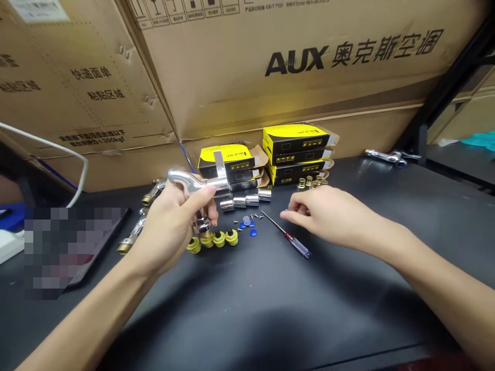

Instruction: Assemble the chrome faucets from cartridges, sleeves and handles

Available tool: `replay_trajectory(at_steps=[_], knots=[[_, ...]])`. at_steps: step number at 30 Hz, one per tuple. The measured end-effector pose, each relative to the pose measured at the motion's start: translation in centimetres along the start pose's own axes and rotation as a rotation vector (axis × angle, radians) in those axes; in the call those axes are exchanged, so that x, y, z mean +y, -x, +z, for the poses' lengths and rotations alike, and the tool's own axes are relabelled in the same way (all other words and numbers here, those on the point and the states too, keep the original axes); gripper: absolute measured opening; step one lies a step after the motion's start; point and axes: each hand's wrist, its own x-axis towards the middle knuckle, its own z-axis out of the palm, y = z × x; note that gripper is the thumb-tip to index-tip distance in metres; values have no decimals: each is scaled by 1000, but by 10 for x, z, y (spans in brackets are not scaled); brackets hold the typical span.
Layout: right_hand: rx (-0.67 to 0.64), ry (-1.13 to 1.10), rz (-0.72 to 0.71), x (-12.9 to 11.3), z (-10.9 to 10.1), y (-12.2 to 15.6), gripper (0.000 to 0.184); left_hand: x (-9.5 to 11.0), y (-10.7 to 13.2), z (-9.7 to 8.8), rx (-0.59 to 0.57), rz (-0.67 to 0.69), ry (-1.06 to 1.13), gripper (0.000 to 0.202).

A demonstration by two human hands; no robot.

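Note:
My left hand (170, 221) is wrapped round a chrome faucet (191, 181), lifted above the table, its spout to the left and its flat lever upright. Below it stand several yellow-green cartridges (231, 237) with black tops. My right hand (323, 214) is curled closed over the table; what its fingers hold, if anything, is hidden. Close by lies a screwdriver (297, 244) with a clear purple-red handle. Between the hands are several blue caps (253, 233), small screws (257, 216) and a row of chrome sleeves (252, 200). Brass fittings (301, 183) stand behind my right hand.
Black and yellow boxes (296, 141) are stacked before large cardboard cartons (309, 67). More faucets (133, 234) lie at left, beside a blurred dark flat object (100, 247). Another faucet (390, 157) rests at the back right. A white cable (83, 165) curves down at left.

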Motion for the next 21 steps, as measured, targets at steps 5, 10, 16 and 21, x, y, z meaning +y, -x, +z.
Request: replay_trajectory(at_steps=[5,10,16,21], knots=[[-136,150,-12,-11,3,13,42,5,-12,-15,51,-181,215,67],[-172,242,-72,-18,4,20,24,6,-20,-25,1,-56,285,60],[-17,126,37,-17,0,16,16,11,-15,-21,-8,-172,313,12],[188,-75,48,-15,-1,11,15,9,-12,-19,57,-168,239,26]])
